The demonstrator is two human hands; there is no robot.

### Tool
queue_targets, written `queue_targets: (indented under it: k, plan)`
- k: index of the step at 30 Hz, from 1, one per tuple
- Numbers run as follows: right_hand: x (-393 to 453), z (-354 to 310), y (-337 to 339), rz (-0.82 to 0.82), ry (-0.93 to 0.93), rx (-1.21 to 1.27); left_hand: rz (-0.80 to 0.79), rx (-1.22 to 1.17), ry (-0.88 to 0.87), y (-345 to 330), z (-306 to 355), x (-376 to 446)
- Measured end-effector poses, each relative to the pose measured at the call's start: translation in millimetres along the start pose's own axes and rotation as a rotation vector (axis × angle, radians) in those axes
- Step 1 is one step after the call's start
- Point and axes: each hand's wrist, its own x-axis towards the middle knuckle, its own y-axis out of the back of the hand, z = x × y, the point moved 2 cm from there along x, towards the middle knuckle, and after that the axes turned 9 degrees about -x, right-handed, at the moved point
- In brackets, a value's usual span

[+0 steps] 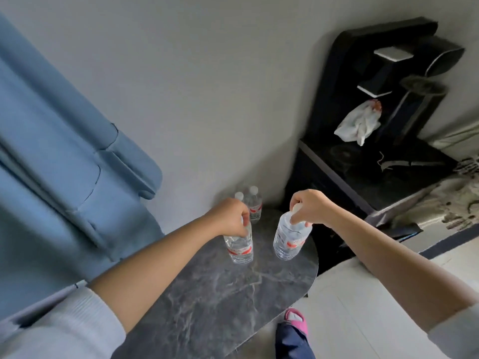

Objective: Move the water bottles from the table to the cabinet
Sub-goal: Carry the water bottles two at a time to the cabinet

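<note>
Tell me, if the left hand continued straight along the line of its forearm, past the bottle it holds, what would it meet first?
Probably the two bottles at the back of the table. The left hand grips the near left bottle by its neck and points toward them. Depth is unclear, so it might pass above.

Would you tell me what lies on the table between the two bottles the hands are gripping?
Nothing: in the head view only bare grey marble tabletop separates the left-held clear plastic bottle from the right-held one.
</note>
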Motion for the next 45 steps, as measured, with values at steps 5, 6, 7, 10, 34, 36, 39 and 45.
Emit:
queue_targets:
  k: [5,6,7,10,34,36,39,45]
  plan:
    - [81.7,15.9,12.3,-0.09,0.143,-0.133,-0.024,-0.03,0.146,-8.2,4.6,76.9]
    - [95.1,19.3,13.5,-0.096,0.159,-0.153,-0.034,-0.039,0.174,-11.5,5.4,88.9]
    - [108.3,23.2,12.5,-0.104,0.176,-0.173,-0.055,-0.038,0.198,-16.4,5.6,100.2]
    - [143.9,31.4,6.9,-0.144,0.211,-0.225,-0.111,-0.002,0.245,-34.0,1.4,132.6]
    - [268.2,56.3,-120.6,-0.249,0.053,-0.051,0.148,-0.192,0.414,-121.6,-89.2,235.5]
    - [272.4,53.6,-121.5,-0.245,0.042,-0.037,0.15,-0.195,0.435,-123.3,-93.0,237.0]
    - [279.9,50.2,-123.4,-0.244,0.032,-0.019,0.155,-0.198,0.439,-121.9,-97.7,240.5]
    - [288.4,42.0,-126.2,-0.252,0.064,-0.005,0.183,-0.235,0.436,-121.2,-106.4,247.2]
